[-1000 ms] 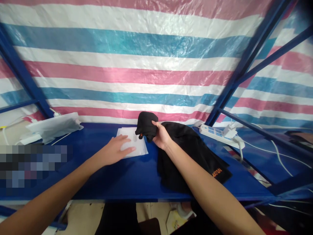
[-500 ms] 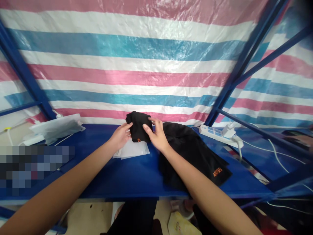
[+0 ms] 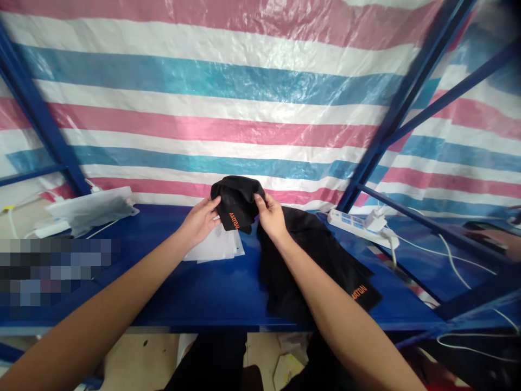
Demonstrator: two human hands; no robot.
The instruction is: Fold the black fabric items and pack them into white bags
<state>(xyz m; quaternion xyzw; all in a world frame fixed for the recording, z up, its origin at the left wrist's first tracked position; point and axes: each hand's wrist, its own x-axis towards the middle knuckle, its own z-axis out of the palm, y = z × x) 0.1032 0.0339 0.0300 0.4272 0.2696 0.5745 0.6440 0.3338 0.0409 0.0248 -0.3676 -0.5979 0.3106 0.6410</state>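
Black cloth (image 3: 238, 201), small, bunched and partly folded, orange lettering on its lower front; held up between both hands, above the table. Left hand (image 3: 199, 220) at its left edge: thumb on the near face, other fingers below and partly hidden, cloth gripped between. Right hand (image 3: 272, 217) at its right edge, thumb and forefinger pinching the fabric; remaining fingers curled, contact unclear. Right below the cloth, white packets (image 3: 214, 248), flat, overlapping, partly covered by the cloth and left hand. To the right, larger black fabric pile (image 3: 317, 244), orange lettering at its near right corner, right forearm passing over it. All on a blue tabletop (image 3: 187, 298). Far right of the table, white power strip (image 3: 362, 228) with plugs; far left, greyish plastic bag (image 3: 95, 210), blurred patch in front. Behind: striped sheeting (image 3: 211, 125), blue metal frame (image 3: 376, 146). Below, pale floor (image 3: 136, 358)
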